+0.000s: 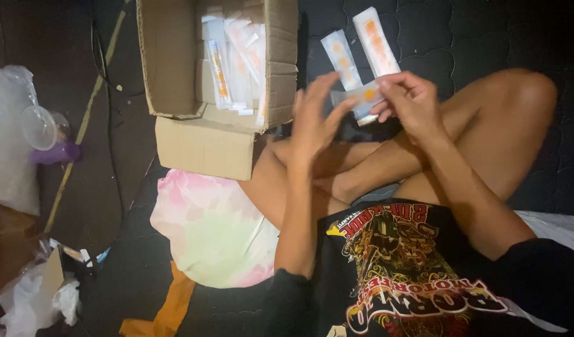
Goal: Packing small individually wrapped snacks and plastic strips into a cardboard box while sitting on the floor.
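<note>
A clear flat packet with orange dots (365, 97) sits just above the frame's centre, pinched at its right end by the fingers (390, 84) of the right hand (410, 100), which close around it. The left hand (313, 118), at nine o'clock of the packet, is spread wide, its fingertips touching or nearly touching the packet's left end; blur hides which. Two more packets of the same kind (361, 53) lie on the dark quilted mattress (461, 37) at twelve o'clock of the hands, side by side and tilted. At ten o'clock of the hands stands an open cardboard box (202, 140), flaps up, with a loose stack of similar packets (234, 62) leaning inside it. The person sits cross-legged, knees bare, in a black printed shirt. At seven o'clock of the hands rests a pink, white and pale green cushion (212, 231), an orange cloth (168, 312) below it. Far off at nine o'clock are a clear plastic cup (42, 128) and crumpled plastic bags (9, 143).
</note>
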